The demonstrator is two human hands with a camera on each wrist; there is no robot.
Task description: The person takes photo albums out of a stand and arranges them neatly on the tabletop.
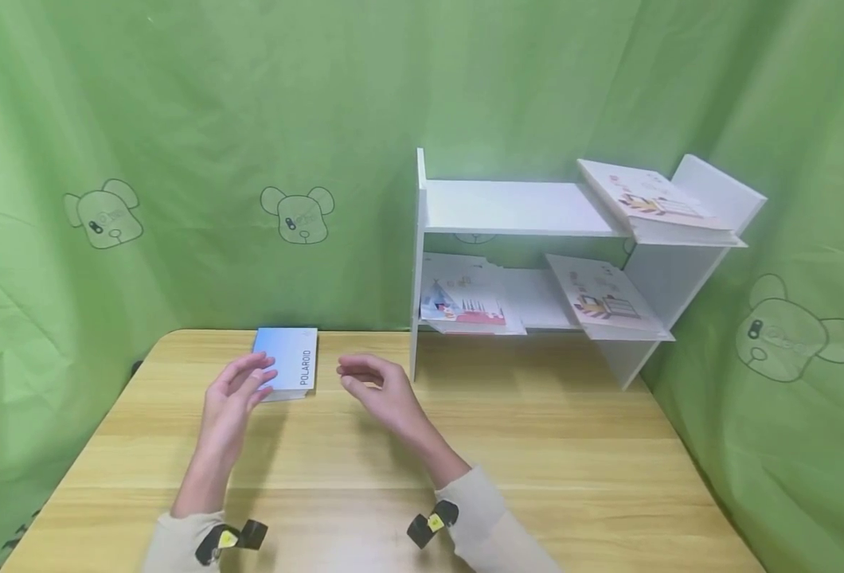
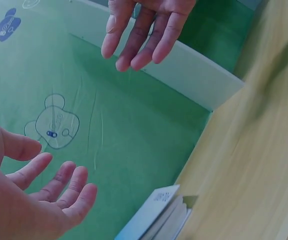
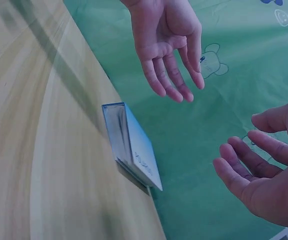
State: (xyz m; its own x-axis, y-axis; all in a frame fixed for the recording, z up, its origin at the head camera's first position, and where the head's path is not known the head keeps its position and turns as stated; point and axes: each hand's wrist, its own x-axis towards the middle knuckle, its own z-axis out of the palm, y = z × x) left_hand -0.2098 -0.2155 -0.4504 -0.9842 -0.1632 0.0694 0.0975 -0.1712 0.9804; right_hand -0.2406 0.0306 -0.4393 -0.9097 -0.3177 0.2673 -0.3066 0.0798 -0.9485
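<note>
A blue-and-white album marked POLAROID (image 1: 289, 358) lies at the back edge of the wooden table. In the right wrist view the album (image 3: 139, 150) shows its page edges, slightly parted. My left hand (image 1: 232, 398) hovers over the near left side of it, fingers loosely bent with nothing in them. To the right of the album, my right hand (image 1: 386, 398) is held above the table, fingers relaxed and slightly curved, also holding nothing. Both palms face each other, as the left wrist view shows with the left hand (image 2: 44, 195) and right hand (image 2: 146, 30) apart.
A white two-tier shelf (image 1: 508, 208) stands at the back right of the table (image 1: 365, 509). Illustrated booklets lie on its top right (image 1: 654, 195), lower left (image 1: 465, 294) and lower right (image 1: 608, 298). Green curtain (image 1: 200, 103) with bear outlines surrounds the table.
</note>
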